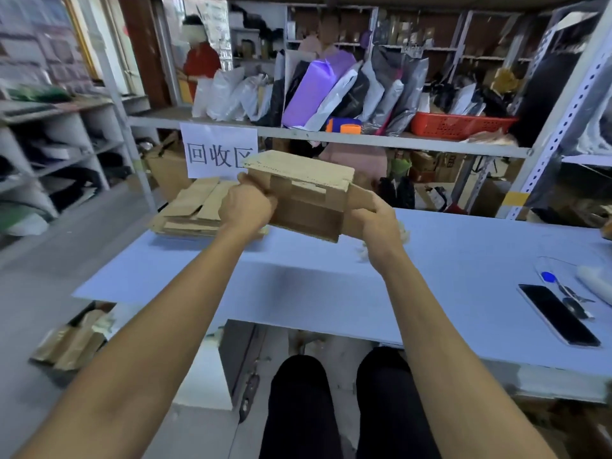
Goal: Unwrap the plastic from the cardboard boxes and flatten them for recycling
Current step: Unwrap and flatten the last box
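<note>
One cardboard box hangs above the blue table, its long axis running 9 to 3 o'clock between both hands. Left hand curls round its 9 o'clock end, and right hand grips the flap at 3 o'clock, equally near. Flattened cardboard lies stacked at 10 o'clock, likely its destination.

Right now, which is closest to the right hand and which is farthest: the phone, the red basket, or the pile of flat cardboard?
From the right hand:
1. Flat cardboard pile, on the table to its left, past the held box.
2. Phone, on the table at the right edge.
3. Red basket, up on the shelf behind.
</note>
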